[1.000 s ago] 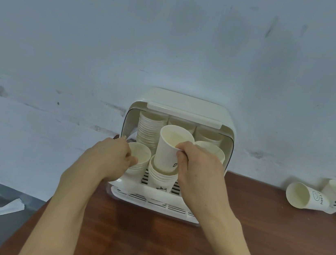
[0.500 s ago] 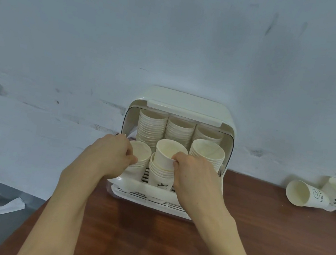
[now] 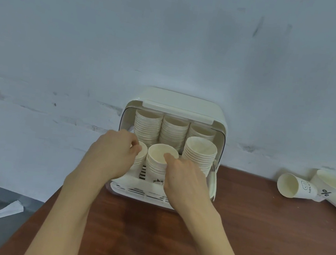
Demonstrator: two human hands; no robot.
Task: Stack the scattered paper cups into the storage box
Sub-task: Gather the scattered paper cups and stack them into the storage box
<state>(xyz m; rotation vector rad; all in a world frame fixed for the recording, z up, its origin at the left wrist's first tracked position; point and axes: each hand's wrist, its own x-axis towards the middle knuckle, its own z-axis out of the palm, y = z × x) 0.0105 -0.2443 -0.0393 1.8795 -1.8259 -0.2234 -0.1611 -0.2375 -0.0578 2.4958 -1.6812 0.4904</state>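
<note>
R hand (image 3: 186, 177) on cup stack (image 3: 157, 162) rim

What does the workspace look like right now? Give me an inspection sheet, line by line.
Surface: brown wooden table, set against the wall.
Job's things: storage box, lid up, holding rows of stacked cups; front middle stack; two loose cups lying on the table at right.
Clutter: folded paper scrap on the floor.
Grippers: left hand grips the front left stack; right hand grips the middle stack, thumb on its rim.
Cables: nothing seen.
Surroundings: scuffed pale wall; grey floor at left.
</note>
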